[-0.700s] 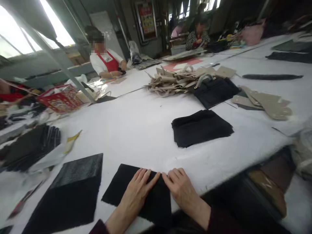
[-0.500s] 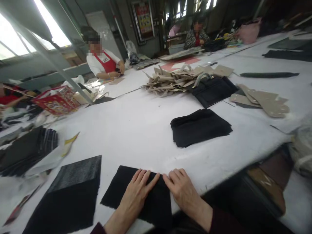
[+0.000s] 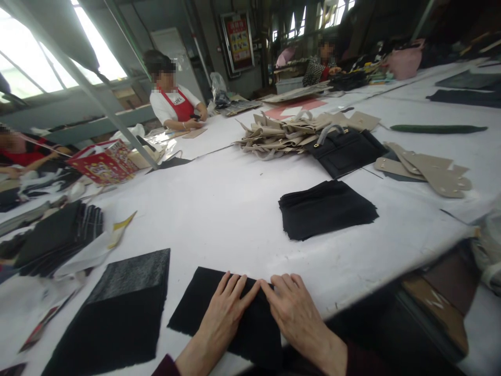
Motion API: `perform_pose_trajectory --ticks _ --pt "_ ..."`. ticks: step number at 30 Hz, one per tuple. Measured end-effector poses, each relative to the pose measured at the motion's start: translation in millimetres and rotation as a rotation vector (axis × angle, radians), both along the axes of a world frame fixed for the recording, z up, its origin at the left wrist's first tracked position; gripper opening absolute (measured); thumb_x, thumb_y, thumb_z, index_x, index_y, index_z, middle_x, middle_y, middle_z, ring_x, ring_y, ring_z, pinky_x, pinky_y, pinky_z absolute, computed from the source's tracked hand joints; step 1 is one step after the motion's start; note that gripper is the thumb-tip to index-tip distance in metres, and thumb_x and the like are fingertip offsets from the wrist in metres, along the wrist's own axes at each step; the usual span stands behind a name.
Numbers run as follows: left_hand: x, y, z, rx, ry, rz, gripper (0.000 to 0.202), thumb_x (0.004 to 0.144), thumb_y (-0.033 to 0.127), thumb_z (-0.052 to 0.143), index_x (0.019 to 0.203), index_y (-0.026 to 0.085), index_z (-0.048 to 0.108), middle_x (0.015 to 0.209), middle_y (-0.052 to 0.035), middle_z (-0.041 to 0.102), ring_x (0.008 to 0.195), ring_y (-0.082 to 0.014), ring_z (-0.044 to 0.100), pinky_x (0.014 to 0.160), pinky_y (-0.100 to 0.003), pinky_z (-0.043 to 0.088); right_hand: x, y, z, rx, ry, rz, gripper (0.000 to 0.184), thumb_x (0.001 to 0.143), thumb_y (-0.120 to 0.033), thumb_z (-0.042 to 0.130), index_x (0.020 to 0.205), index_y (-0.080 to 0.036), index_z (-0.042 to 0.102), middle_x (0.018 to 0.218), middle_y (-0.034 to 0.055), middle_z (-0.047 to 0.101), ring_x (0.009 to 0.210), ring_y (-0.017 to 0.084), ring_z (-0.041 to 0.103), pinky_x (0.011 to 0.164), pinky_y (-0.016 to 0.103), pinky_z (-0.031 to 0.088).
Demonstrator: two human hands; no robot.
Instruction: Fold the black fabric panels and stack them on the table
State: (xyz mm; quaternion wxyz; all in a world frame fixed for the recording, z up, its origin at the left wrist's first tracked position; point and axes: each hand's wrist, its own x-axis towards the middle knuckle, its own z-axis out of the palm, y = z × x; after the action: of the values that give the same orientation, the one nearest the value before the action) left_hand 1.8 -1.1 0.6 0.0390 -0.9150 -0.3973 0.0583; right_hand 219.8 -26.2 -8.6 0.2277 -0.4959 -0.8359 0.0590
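Near the front edge of the table lies a piece of black cloth (image 3: pixel 254 329). My left hand (image 3: pixel 225 308) rests flat on it, fingers stretched toward its far edge and thumb pointing right. At the cloth's far right corner, my right hand (image 3: pixel 289 305) presses down with its fingers apart from the thumb. The tips of both thumbs almost meet on the cloth's edge. To the left lies a larger black panel (image 3: pixel 117 324) with a greyish textured strip (image 3: pixel 131 274) along its far end. A stack of black cloth pieces (image 3: pixel 329 209) sits farther off to the right.
Beyond are a black handbag (image 3: pixel 346 151), a heap of beige pieces (image 3: pixel 282 133) and flat beige parts (image 3: pixel 426 164). A cucumber (image 3: pixel 438 128) lies at the right. Dark stacked panels (image 3: pixel 58 235) and a red bag (image 3: pixel 105 162) are left. Several people sit around the table (image 3: pixel 203 209).
The whole view has shifted slightly, so everything sits a little farther right. Both hands stay on the black cloth, the right thumb slightly closer to the left one.
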Motion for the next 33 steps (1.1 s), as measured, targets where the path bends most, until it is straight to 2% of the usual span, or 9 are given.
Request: perform_pose_trajectory --ticks 5,10,13,16,19,22,25,29,33 --pt "-21 2 1.2 -0.003 -0.045 0.083 0.082 0.078 -0.003 0.039 0.152 0.031 0.026 0.142 -0.0016 0.049 0.128 -0.0213 0.043 0.117 -0.042 0.022 -2 -4 -5.5 -0.010 -0.029 -0.009 0.036 0.094 -0.021 0.052 0.130 -0.018 0.052 0.109 0.0081 0.059 0.097 0.024 0.050 0.090 0.042 0.035" --pt "-47 5 1.8 0.035 0.007 0.185 0.087 0.072 -0.007 0.036 0.151 0.029 0.031 0.146 -0.0032 0.046 0.129 -0.0243 0.043 0.116 -0.046 0.024 4 -3 -2.9 -0.009 -0.027 -0.018 0.030 0.094 -0.023 0.052 0.124 -0.020 0.056 0.108 0.0068 0.060 0.096 0.024 0.052 0.090 0.043 0.036" --pt "-49 5 1.1 0.015 0.039 0.206 0.087 0.071 -0.008 0.037 0.150 0.027 0.032 0.147 -0.0052 0.045 0.130 -0.0254 0.043 0.115 -0.046 0.025 -11 4 4.6 -0.022 -0.017 -0.032 0.026 0.094 -0.025 0.053 0.120 -0.021 0.058 0.104 0.0059 0.060 0.095 0.023 0.052 0.092 0.045 0.036" --pt "-46 3 0.7 -0.006 0.045 0.219 0.084 0.071 -0.007 0.038 0.149 0.025 0.036 0.147 -0.0071 0.044 0.131 -0.0263 0.042 0.115 -0.046 0.026 -35 12 6.4 -0.006 -0.013 -0.006 0.039 0.094 -0.030 0.056 0.132 -0.022 0.050 0.113 0.0072 0.060 0.103 0.025 0.052 0.097 0.046 0.034" --pt "-46 1 3.1 -0.024 0.030 0.233 0.083 0.072 -0.007 0.038 0.148 0.027 0.037 0.147 -0.0062 0.045 0.131 -0.0260 0.043 0.114 -0.046 0.027 -47 13 -2.1 0.029 -0.028 0.006 0.044 0.092 -0.032 0.058 0.134 -0.019 0.048 0.120 0.0082 0.058 0.109 0.025 0.051 0.100 0.046 0.034" --pt "-46 4 9.5 -0.052 -0.006 0.248 0.085 0.070 -0.008 0.038 0.147 0.029 0.039 0.147 -0.0047 0.046 0.130 -0.0248 0.045 0.112 -0.045 0.030 -39 10 -12.8 0.075 -0.030 -0.030 0.042 0.092 -0.029 0.057 0.133 -0.020 0.048 0.125 0.0071 0.058 0.112 0.025 0.050 0.102 0.046 0.032" --pt "-42 13 18.4 -0.090 -0.090 0.286 0.067 0.080 -0.004 0.037 0.135 0.030 0.052 0.133 -0.0044 0.056 0.117 -0.0211 0.054 0.103 -0.039 0.040 -22 8 -14.3 0.103 -0.017 -0.064 0.037 0.091 -0.025 0.058 0.127 -0.022 0.051 0.120 0.0052 0.060 0.109 0.024 0.051 0.100 0.044 0.032" --pt "-31 29 26.1 -0.125 -0.158 0.376 0.025 0.093 0.018 0.044 0.104 0.024 0.065 0.102 -0.0044 0.065 0.095 -0.0221 0.061 0.086 -0.038 0.047 -14 13 -5.5 0.030 0.029 -0.062 0.016 0.086 -0.023 0.062 0.102 -0.023 0.058 0.101 0.0027 0.062 0.093 0.022 0.054 0.087 0.039 0.038" --pt "-23 28 21.1 -0.132 -0.221 0.301 0.018 0.092 0.019 0.045 0.088 0.022 0.062 0.094 -0.0043 0.065 0.090 -0.0232 0.062 0.084 -0.039 0.048 -18 25 -8.8 -0.066 0.115 -0.088 0.035 0.077 -0.036 0.074 0.108 -0.026 0.059 0.103 0.0032 0.063 0.092 0.023 0.055 0.080 0.036 0.041"
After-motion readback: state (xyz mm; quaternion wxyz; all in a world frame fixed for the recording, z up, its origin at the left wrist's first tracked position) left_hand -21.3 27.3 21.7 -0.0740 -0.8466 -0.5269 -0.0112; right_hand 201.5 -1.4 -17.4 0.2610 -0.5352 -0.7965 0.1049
